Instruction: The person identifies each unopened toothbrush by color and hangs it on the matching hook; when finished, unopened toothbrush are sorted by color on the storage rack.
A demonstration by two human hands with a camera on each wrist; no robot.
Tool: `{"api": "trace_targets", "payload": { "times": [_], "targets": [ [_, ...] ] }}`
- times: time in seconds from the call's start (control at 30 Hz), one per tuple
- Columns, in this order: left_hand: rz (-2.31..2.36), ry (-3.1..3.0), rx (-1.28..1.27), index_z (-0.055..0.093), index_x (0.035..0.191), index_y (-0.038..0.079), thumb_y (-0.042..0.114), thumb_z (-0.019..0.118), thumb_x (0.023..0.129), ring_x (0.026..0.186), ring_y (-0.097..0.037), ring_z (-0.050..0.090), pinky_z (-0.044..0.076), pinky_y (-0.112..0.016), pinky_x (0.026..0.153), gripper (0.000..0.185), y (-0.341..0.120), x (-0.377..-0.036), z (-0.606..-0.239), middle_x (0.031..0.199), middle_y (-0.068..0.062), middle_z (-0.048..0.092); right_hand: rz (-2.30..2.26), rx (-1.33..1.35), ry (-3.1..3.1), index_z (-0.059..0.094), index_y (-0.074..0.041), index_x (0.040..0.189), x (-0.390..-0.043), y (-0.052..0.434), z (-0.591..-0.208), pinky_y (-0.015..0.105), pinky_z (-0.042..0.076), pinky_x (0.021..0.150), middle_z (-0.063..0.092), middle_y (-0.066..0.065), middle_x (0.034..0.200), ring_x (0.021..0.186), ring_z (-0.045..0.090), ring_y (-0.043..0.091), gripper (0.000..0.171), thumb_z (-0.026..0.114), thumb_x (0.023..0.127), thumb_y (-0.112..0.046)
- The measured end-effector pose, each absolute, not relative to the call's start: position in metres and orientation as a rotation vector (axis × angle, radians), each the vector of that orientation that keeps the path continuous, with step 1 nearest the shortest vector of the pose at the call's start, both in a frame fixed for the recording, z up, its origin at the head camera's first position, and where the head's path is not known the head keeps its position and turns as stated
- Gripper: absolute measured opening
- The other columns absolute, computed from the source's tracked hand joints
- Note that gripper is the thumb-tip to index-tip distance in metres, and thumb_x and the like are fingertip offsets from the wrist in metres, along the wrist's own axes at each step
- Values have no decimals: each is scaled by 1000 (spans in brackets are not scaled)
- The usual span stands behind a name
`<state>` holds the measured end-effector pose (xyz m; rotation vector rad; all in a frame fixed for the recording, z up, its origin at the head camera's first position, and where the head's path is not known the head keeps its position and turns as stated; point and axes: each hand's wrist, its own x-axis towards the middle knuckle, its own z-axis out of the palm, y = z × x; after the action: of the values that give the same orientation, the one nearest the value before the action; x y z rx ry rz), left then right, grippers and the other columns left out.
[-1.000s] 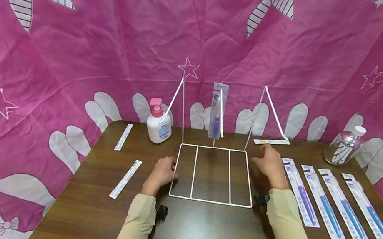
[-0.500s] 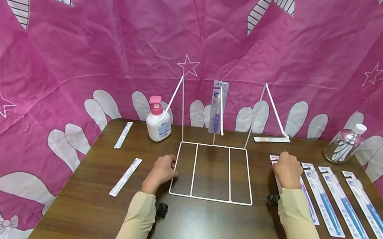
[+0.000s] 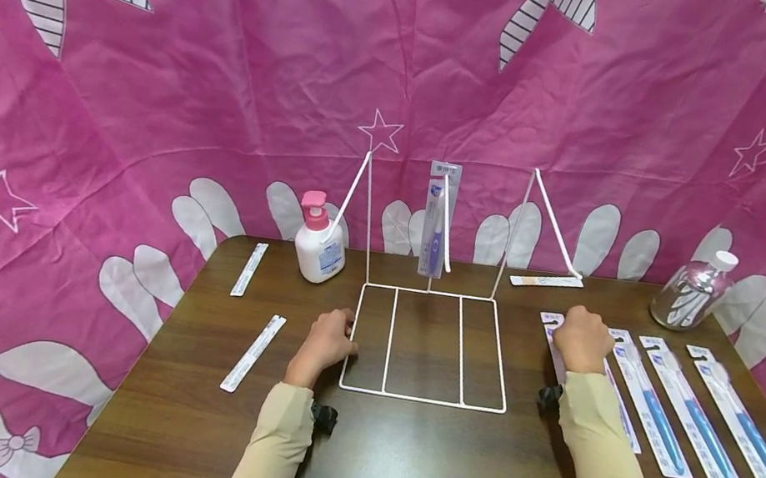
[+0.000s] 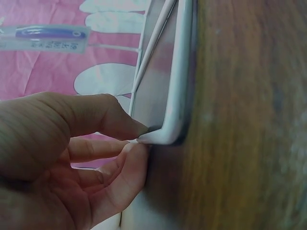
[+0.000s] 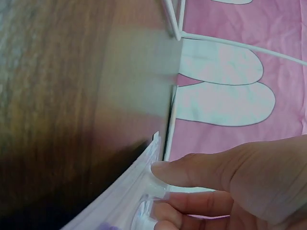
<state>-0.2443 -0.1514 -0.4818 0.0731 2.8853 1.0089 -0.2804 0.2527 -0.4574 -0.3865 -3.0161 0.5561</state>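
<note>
My left hand [image 3: 322, 347] pinches the left side rail of a white wire display rack [image 3: 420, 399] between thumb and fingers; in the left wrist view the thumb [image 4: 103, 112] presses on the rail near the rack's corner. To the right of the rack, my right hand [image 3: 582, 340] grips a packaged purple toothbrush [image 3: 551, 325] near its upper end. The right wrist view has the thumb [image 5: 192, 170] on the clear blister, fingers on the other side, and the pack's end raised off the table. Another packaged purple toothbrush [image 3: 436, 231] hangs on the rack's middle hook.
Several packaged blue toothbrushes [image 3: 690, 422] lie in a row right of my right hand. A white pump bottle [image 3: 320, 252] stands behind the rack's left side, a clear jar [image 3: 691, 295] at the back right. Thin white packets [image 3: 253, 353] lie about. A pink curtain [image 3: 227, 78] hangs behind.
My right hand has moved right from beside the rack onto the purple toothbrush pack and taken hold of it, and the pack's upper end has shifted left. The left hand stays on the rack.
</note>
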Motion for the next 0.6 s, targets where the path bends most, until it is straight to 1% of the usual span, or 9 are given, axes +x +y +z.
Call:
{"api": "trace_targets", "payload": {
  "times": [0.13,0.3,0.43,0.53,0.6],
  "targets": [
    [1001,2885,79,65,111,-3,1,80,74,76,-26,55,48,-39,70,40,-151,-244,-482,84,-6,58,548,-402,-3039,60,16,105,-282,254,-458,66,48,73,57,45,112,99,59,61,32,56,83,-7],
    [1004,2881,73,65,112,-3,2,81,75,77,-26,56,49,-40,70,41,-150,-244,-483,84,-6,59,540,-365,-3049,62,15,98,-281,254,-452,65,48,72,59,44,108,96,60,60,27,57,82,-6],
    [964,2907,92,65,112,-3,2,81,74,77,-27,57,49,-41,72,42,-150,-245,-484,83,-6,59,552,-320,-3062,63,14,96,-275,253,-441,65,48,73,60,43,106,96,60,59,26,59,82,-8],
    [944,2921,99,65,111,-2,3,81,73,77,-27,57,49,-42,72,41,-150,-245,-484,82,-6,59,574,-285,-3049,63,12,91,-269,252,-431,65,48,72,60,42,104,95,60,60,24,60,81,-10],
    [946,2917,96,65,110,-2,3,81,73,77,-28,57,49,-41,72,41,-150,-245,-484,81,-6,59,587,-254,-3020,63,11,84,-264,251,-424,64,48,70,61,41,100,92,60,60,20,59,79,-9]
  ]
}}
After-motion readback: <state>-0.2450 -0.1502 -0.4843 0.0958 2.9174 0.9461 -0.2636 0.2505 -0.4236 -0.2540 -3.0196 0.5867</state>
